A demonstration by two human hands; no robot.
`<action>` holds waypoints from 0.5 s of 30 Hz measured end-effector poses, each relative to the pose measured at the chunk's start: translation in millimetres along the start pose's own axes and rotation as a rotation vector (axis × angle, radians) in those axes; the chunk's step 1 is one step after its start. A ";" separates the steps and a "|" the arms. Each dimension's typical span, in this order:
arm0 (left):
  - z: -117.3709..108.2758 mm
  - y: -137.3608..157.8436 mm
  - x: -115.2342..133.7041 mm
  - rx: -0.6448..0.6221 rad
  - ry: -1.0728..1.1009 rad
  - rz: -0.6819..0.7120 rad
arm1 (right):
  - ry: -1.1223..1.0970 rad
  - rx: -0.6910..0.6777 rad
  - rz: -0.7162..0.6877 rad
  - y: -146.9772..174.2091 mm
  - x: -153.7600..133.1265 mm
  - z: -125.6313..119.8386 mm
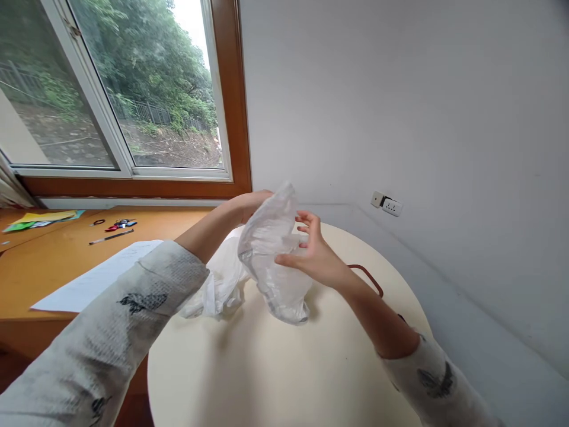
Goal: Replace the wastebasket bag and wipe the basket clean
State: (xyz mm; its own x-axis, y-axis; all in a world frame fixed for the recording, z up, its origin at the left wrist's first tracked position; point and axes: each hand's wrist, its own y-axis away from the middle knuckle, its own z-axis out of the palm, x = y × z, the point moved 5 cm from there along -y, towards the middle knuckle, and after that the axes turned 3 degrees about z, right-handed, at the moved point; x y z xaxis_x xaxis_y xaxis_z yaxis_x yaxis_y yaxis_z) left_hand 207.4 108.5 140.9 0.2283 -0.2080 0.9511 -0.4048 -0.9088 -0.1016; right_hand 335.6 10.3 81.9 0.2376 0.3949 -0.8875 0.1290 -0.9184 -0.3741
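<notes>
A thin, crinkled white plastic bag is held up above the round table. My left hand reaches to its upper left side and holds it up; the bag hides most of those fingers. At the bag's right side is my right hand, its fingers curved and spread apart. The right thumb lies in front of the bag, and whether it presses on the plastic I cannot tell. More crumpled white plastic rests on the table to the left, below my left forearm.
A dark red curved strap or handle lies at the table's right. On the wooden desk to the left are a paper sheet, a pen, keys and coloured papers. A wall with a socket stands behind.
</notes>
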 end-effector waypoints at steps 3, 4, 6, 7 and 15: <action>15.7 3.9 -1.8 -0.159 -0.143 -0.061 | 0.042 0.084 -0.011 -18.0 8.6 8.5; 16.6 5.8 -2.1 -0.179 -0.217 -0.046 | 0.028 0.093 -0.014 -23.5 12.6 5.6; 12.8 9.0 -3.1 -0.196 -0.392 0.016 | -0.035 0.117 -0.023 -31.4 19.0 -7.6; 8.7 10.1 -4.3 -0.195 -0.485 0.048 | -0.080 0.134 -0.025 -33.7 21.1 -16.8; -45.5 3.7 -34.4 0.031 -0.885 -0.003 | -0.517 0.219 0.103 -31.2 34.5 -83.3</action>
State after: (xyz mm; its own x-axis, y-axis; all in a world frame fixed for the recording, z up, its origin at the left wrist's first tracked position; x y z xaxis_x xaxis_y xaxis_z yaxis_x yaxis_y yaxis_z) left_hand 157.8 128.8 121.1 0.8357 -0.3978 0.3787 -0.3820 -0.9164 -0.1196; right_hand 420.0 54.6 85.4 -0.2708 0.2900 -0.9179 -0.0857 -0.9570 -0.2771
